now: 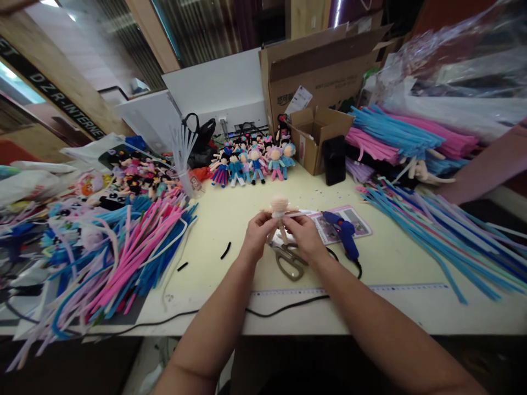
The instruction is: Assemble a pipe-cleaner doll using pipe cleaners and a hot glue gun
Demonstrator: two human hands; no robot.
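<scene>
Between my two hands is a small pipe-cleaner doll (279,204) with a pale beige head, a whitish upper body and beige legs hanging down. My left hand (260,229) has its fingers closed on the doll's left side, thumb at its front. On the other side my right hand (303,230) pinches the doll, its thumb also at the body. Just below the hands lie scissors (289,264) with grey-brown handles, their blades partly hidden. To the right of my right hand rests a blue glue gun (344,231) on a printed pink-edged card (362,224).
Finished dolls (256,163) stand in a group at the back, beside a small cardboard box (315,137) and a black object (334,160). Pipe-cleaner bundles lie left (132,247) and right (428,236). A ruler (395,287) and a black cable (284,308) run along the front.
</scene>
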